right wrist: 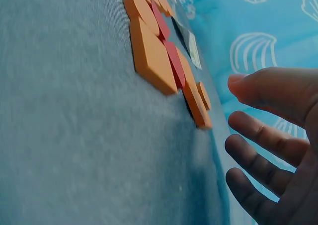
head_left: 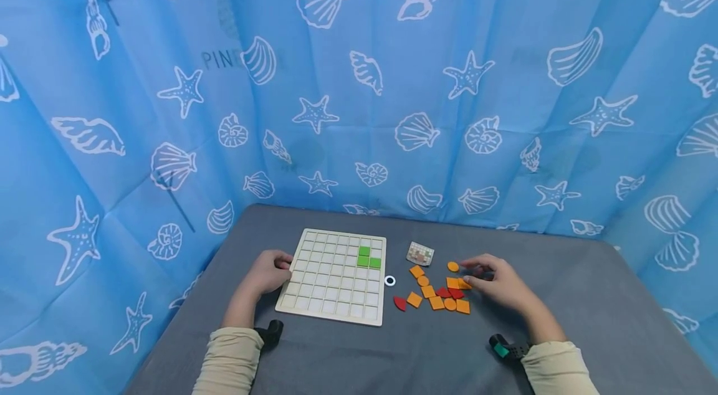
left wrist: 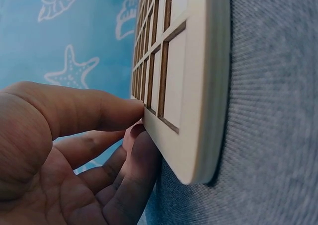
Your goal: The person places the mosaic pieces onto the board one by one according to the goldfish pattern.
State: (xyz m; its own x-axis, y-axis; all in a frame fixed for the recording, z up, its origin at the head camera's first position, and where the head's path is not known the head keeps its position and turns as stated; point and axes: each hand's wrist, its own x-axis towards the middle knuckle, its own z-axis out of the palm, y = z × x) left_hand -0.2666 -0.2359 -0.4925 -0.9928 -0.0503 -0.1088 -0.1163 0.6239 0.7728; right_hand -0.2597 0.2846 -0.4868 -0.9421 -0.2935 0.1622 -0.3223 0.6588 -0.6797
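Observation:
A pale wooden grid board [head_left: 331, 318] lies flat on the table, with three green square tiles [head_left: 364, 251] set in cells near its far right corner. My left hand [head_left: 270, 271] grips the board's left edge; in the left wrist view the thumb sits at the rim and the other fingers curl against the side. To the right of the board lies a loose group of orange square tiles [head_left: 462, 306], orange round tiles [head_left: 450, 304] and red curved tiles [head_left: 400, 303]. Over this group's right side my right hand [head_left: 496, 280] hovers, its fingers apart and holding nothing.
A small card [head_left: 420, 253] printed with a coloured grid lies behind the tiles. Close to the board's right edge is a white ring [head_left: 389, 281]. The grey cloth-covered table [head_left: 359, 357] ends at a blue curtain [head_left: 348, 152] with white shells.

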